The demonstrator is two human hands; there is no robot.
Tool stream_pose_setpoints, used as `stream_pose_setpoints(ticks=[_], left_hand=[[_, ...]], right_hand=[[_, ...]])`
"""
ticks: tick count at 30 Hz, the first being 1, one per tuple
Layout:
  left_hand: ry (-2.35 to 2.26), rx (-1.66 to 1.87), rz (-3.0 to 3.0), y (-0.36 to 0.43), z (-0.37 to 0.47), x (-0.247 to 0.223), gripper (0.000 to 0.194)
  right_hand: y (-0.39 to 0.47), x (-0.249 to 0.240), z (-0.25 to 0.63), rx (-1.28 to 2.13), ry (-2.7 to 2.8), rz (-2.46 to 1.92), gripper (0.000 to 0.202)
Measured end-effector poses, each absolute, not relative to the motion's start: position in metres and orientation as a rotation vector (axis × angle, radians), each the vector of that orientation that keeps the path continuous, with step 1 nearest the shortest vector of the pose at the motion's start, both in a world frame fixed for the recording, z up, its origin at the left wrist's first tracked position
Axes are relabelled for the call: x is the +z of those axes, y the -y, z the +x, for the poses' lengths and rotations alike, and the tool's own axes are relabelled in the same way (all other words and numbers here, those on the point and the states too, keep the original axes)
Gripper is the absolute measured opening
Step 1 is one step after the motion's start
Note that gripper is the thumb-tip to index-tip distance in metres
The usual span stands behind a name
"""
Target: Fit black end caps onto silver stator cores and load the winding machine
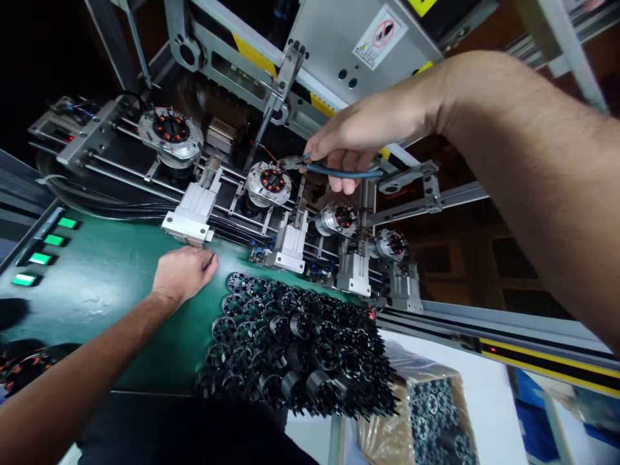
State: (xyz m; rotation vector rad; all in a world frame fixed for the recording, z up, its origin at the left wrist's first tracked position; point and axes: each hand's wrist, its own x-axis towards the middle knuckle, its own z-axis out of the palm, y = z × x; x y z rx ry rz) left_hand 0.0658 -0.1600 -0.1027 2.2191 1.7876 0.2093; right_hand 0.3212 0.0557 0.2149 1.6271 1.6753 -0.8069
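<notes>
My right hand (343, 139) reaches over the machine and is closed around a pair of blue-handled pliers (343, 172). The metal jaws point left and lie at the edge of a round stator (272, 181) with copper windings, seated in a silvery fixture; a thin wire sticks up beside it. Low over the green bench top (121, 258), my left hand (183, 274) is closed, its fingers curled. Something small and dark shows at its fingertips, too little to name. Just beyond that hand is a white metal block (191, 213) of the machine.
Another wound stator (170, 129) sits in a fixture at left, two more at right. Several rows of black ring-shaped cores (295, 349) cover the bench's right part. Green-lit buttons (41, 258) line the left edge. A plastic-lined box (436, 413) of rings stands below right. Metal bars frame the machine.
</notes>
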Motion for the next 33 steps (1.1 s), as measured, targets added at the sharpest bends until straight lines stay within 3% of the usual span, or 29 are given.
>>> stream_pose_setpoints(ticks=[9,25,33], left_hand=[[-1.747,0.202,2.259,0.159,0.067,-0.103,0.051],[-1.762,0.163,2.279,0.160,0.068,-0.101,0.052],[-1.744,0.162,2.275,0.159,0.067,-0.101,0.053]], right_hand=[[-0.066,0.202,0.322,-0.879,-1.618,1.684,0.036],[-0.061,0.207,0.320,-0.897,-1.835,1.541,0.039],[-0.064,0.215,0.304,-0.712,-1.941,1.498,0.031]])
